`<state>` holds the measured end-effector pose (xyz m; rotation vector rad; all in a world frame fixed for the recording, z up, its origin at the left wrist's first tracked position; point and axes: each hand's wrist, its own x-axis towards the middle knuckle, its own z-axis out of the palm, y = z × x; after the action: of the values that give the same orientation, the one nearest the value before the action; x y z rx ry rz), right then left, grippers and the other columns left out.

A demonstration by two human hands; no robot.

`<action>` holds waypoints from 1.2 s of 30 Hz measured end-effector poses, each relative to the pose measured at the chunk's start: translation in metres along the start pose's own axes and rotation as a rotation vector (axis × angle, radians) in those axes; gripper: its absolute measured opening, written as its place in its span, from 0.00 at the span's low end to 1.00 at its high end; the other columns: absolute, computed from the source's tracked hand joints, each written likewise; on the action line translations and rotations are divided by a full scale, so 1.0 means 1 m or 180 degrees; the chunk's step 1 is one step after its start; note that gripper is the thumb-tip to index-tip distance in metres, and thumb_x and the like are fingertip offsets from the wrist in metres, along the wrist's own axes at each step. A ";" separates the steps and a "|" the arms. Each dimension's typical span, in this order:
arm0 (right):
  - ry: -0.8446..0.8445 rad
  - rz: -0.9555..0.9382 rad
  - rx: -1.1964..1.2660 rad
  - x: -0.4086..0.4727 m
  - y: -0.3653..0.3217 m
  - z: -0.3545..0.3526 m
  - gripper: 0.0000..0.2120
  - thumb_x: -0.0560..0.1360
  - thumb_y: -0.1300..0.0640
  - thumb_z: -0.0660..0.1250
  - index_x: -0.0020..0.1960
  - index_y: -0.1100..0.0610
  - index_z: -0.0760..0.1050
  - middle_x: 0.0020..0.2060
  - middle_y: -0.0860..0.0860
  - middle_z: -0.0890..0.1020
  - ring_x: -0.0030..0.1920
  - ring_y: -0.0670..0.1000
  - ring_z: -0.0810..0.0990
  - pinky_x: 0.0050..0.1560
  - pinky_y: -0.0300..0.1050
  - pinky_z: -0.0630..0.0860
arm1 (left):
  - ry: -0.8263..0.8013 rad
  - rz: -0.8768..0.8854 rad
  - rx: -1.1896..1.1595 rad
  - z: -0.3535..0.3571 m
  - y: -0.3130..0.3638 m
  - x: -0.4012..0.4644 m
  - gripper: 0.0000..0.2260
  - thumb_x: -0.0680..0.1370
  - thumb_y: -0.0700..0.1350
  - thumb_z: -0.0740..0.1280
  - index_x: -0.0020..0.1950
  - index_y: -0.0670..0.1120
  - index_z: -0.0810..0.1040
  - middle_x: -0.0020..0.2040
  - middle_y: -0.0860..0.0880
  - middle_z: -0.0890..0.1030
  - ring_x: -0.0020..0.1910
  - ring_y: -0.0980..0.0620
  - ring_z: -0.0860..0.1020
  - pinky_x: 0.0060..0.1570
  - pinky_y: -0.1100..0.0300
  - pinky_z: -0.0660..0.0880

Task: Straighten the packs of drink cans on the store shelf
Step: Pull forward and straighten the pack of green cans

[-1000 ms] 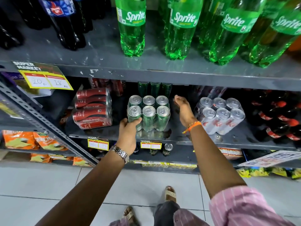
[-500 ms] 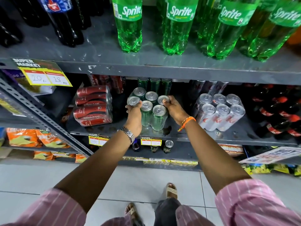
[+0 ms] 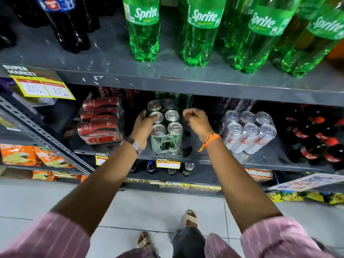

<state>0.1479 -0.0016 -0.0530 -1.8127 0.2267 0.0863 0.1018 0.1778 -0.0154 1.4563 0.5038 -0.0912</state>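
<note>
A shrink-wrapped pack of green cans [image 3: 167, 131] stands upright on the middle grey shelf [image 3: 214, 161], its short side facing me. My left hand [image 3: 144, 125] grips the pack's left side near the tops of the cans. My right hand [image 3: 197, 121] hovers just right of the pack, fingers curled, holding nothing. A pack of red cans [image 3: 101, 121] lies on its side to the left. A pack of silver cans [image 3: 247, 131] leans at a tilt to the right. More green cans [image 3: 175, 97] stand behind.
Green Sprite bottles [image 3: 202, 32] and dark cola bottles [image 3: 67, 27] fill the upper shelf. Small red-capped cola bottles [image 3: 316, 138] stand at the far right of the middle shelf. Loose cans [image 3: 188, 169] sit on the shelf below. Snack bags [image 3: 22, 155] lie at left.
The green pack has been turned so its short side faces me. My right hand has come off the can tops and now hangs beside the pack; my left hand still holds it.
</note>
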 end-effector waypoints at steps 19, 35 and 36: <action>-0.0436 -0.0120 -0.0754 0.048 -0.012 0.013 0.19 0.77 0.58 0.67 0.67 0.59 0.74 0.63 0.57 0.80 0.62 0.57 0.78 0.64 0.48 0.73 | 0.0135 -0.0323 -0.0418 0.054 -0.053 -0.065 0.43 0.81 0.50 0.65 0.82 0.51 0.35 0.83 0.54 0.37 0.83 0.54 0.43 0.75 0.59 0.43; 0.0448 -0.0097 -0.0432 -0.021 0.028 -0.008 0.12 0.75 0.55 0.72 0.55 0.60 0.80 0.45 0.52 0.84 0.46 0.51 0.82 0.57 0.59 0.82 | -0.0449 -0.0029 0.0726 -0.003 -0.009 0.036 0.30 0.82 0.39 0.60 0.83 0.45 0.55 0.79 0.43 0.67 0.77 0.44 0.67 0.75 0.54 0.63; 0.0498 -0.0117 -0.0447 -0.024 0.027 -0.006 0.11 0.75 0.55 0.72 0.54 0.59 0.80 0.44 0.52 0.84 0.45 0.52 0.82 0.57 0.58 0.82 | -0.0506 -0.0010 0.0747 -0.005 -0.009 0.036 0.31 0.82 0.38 0.61 0.83 0.45 0.54 0.79 0.44 0.66 0.77 0.45 0.67 0.75 0.55 0.63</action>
<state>0.1187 -0.0109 -0.0732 -1.9647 0.3042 -0.0675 0.1293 0.1901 -0.0376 1.6617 0.3744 -0.2742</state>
